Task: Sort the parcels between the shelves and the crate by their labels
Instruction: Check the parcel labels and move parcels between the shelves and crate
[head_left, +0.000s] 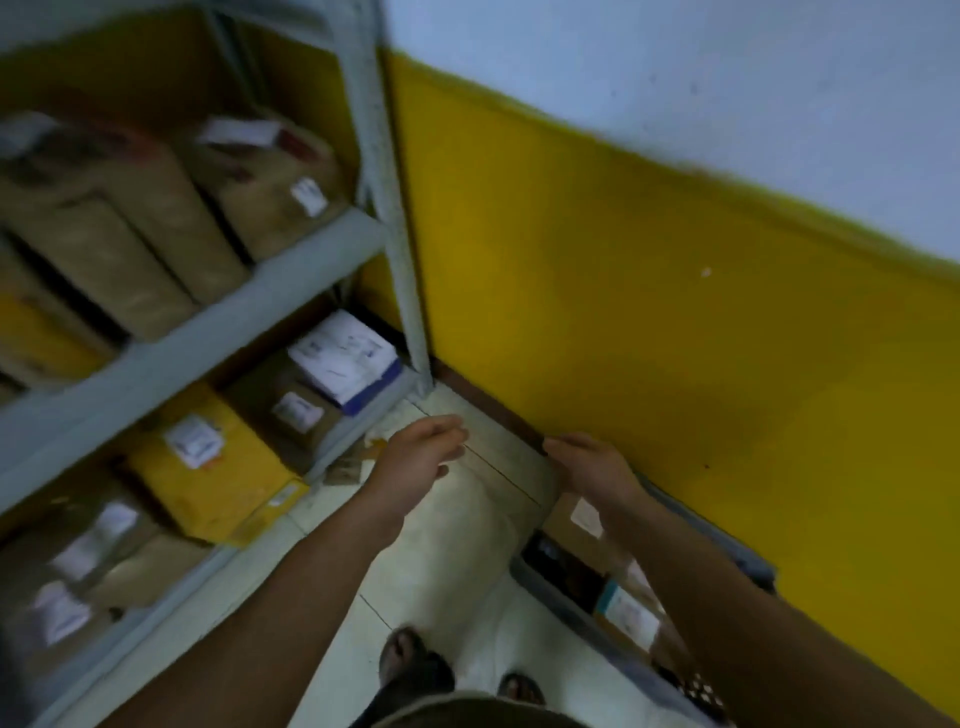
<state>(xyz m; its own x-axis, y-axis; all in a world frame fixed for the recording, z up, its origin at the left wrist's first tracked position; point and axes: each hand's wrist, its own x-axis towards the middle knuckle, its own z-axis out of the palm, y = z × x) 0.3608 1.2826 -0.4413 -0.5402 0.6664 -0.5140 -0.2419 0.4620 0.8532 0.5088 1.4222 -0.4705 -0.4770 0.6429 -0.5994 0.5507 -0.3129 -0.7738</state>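
Frame heavily blurred; detail is limited.

- Left hand (415, 462): held out over the floor (467, 545), fingers loosely extended and close together, nothing in them. The fingertips point away from the body.
- Right hand (592, 470): level with the left, apart from it. Fingers relaxed, slightly bent, also holding nothing.
- Shelves (171, 353): grey metal rack, left of the left fingers.
  - Nearest those fingertips, on the lowest shelf, a brown box (280, 395) with a small white label.
  - A white-faced, blue-edged parcel (345, 358) lies on top of it.
  - Further left on that shelf, a yellow parcel (208, 467) with a white label.
  - Brown cartons (104, 223) sit on the shelf above, well up and left of the fingers.
- Crate (732, 545): grey, on the floor against the yellow wall (675, 312), below and behind the right fingers, under the right forearm.
  - A brown labelled parcel (571, 512) lies in it just beneath the right wrist.
  - Another parcel with a teal-edged label (628, 618) lies further back toward the body.
- Neither hand touches any parcel, the shelves or the crate.
- Label text is unreadable.
- Two feet (410, 660) stand on the tiles, beneath the forearms
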